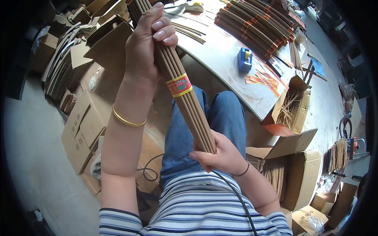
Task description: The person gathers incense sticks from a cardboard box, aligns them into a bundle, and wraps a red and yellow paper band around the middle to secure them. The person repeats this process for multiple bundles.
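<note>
A long bundle of brown incense sticks (193, 114) slants across my lap, its far end running out of the top of the head view. Around its middle sits a red and yellow paper band (179, 85) with a printed picture. My left hand (147, 45) is closed round the upper part, thumb and fingers wrapped over the sticks. At the near end, my right hand (221, 154) grips the bundle, with its thumb lying across the front and the other fingers mostly hidden behind.
On the white table (220, 65) ahead lie stacked banded bundles (252, 29), loose sticks (187, 31), a blue tape dispenser (245, 59) and red-yellow paper strips (269, 82). Open cardboard boxes (309, 177) with sticks stand at the right. Cartons (84, 126) and piled cardboard (59, 70) fill the left.
</note>
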Demonstrator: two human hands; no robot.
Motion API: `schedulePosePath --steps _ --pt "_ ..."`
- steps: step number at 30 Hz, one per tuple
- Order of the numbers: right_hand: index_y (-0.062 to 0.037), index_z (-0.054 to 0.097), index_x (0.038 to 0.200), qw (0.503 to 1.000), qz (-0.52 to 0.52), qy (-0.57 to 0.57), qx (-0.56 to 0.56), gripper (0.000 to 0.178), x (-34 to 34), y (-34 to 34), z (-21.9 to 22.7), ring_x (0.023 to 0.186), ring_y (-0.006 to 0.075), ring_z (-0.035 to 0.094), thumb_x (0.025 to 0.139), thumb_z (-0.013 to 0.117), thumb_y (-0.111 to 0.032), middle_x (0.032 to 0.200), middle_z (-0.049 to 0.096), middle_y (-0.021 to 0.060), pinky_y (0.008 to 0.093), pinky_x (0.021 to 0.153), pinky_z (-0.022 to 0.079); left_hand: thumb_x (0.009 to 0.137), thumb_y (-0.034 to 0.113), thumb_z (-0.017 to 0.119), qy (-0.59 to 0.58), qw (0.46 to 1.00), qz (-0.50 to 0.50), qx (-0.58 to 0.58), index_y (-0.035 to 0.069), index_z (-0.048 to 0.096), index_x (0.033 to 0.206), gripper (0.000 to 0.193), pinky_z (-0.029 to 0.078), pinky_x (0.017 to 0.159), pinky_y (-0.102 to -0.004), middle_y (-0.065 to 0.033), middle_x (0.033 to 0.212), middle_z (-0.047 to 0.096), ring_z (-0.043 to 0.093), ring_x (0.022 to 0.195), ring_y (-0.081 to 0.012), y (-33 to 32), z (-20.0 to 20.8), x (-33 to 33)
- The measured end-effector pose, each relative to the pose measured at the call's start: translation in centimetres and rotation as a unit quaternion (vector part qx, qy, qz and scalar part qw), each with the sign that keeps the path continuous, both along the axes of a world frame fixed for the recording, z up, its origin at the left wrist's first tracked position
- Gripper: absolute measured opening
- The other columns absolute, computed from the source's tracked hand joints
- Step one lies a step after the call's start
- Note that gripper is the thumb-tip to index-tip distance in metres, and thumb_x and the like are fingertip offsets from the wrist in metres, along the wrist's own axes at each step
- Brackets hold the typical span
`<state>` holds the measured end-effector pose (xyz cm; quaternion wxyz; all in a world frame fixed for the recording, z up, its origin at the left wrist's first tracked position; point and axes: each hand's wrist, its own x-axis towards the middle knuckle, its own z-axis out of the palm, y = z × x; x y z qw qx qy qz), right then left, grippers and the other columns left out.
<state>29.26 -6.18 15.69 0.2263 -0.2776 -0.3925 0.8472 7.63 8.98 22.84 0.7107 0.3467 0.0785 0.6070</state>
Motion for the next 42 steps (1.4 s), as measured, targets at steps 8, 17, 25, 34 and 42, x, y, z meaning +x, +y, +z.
schedulePosePath --steps 8,17,25,34,42 --pt "-0.0016 0.050 0.092 0.998 -0.004 0.049 -0.042 0.019 0.9 0.3 0.5 0.042 0.0087 0.047 0.090 0.065 -0.013 0.057 0.050 0.0008 0.0232 0.039 0.037 0.094 0.046 0.060 0.037 0.991 0.102 -0.085 0.006 0.050 0.115 0.046 0.056 0.082 -0.0310 -0.0072 0.093 0.061 0.064 0.087 -0.0176 -2.4 -1.8 2.1" --pt "-0.0025 0.050 0.085 0.996 -0.072 -0.053 -0.011 0.022 0.4 -0.3 0.9 0.046 0.0095 0.053 0.089 0.068 -0.014 0.060 0.054 0.0020 0.0222 0.042 0.041 0.094 0.028 0.067 0.075 0.966 0.070 -0.237 0.012 0.053 0.099 0.022 0.040 0.047 -0.0202 0.0052 0.060 0.043 0.046 0.049 -0.0046 -10.1 -5.4 8.6" --pt "-0.0025 0.048 0.088 0.948 0.028 0.222 -0.225 0.022 1.4 -0.6 -1.2 0.040 0.0085 0.047 0.089 0.068 -0.011 0.057 0.052 0.0032 0.0214 0.036 0.036 0.100 0.025 0.055 -0.145 0.970 -0.094 -0.169 0.014 0.050 0.090 0.016 0.039 0.046 -0.0191 0.0073 0.058 0.041 0.044 0.046 -0.0025 -9.5 -7.3 8.0" --pt "-0.0036 0.048 0.085 0.963 0.026 0.100 -0.247 0.019 2.5 0.2 0.0 0.036 0.0058 0.039 0.093 0.062 -0.013 0.053 0.046 -0.0007 0.0207 0.031 0.031 0.098 0.046 0.053 0.238 0.942 0.181 -0.154 0.001 0.027 0.142 0.068 0.045 0.100 -0.0363 -0.0175 0.130 0.050 0.057 0.112 -0.0208 -11.1 -7.7 6.4" --pt "-0.0102 0.046 0.075 0.936 0.101 0.096 -0.324 0.026 3.1 -0.2 -2.5 0.038 0.0050 0.036 0.097 0.057 -0.020 0.052 0.040 -0.0035 0.0200 0.032 0.027 0.081 0.054 0.063 0.629 0.571 -0.048 0.525 0.008 0.061 0.121 0.061 0.048 0.094 -0.0379 -0.0109 0.103 0.063 0.061 0.106 -0.0265 -11.6 -5.0 5.8"
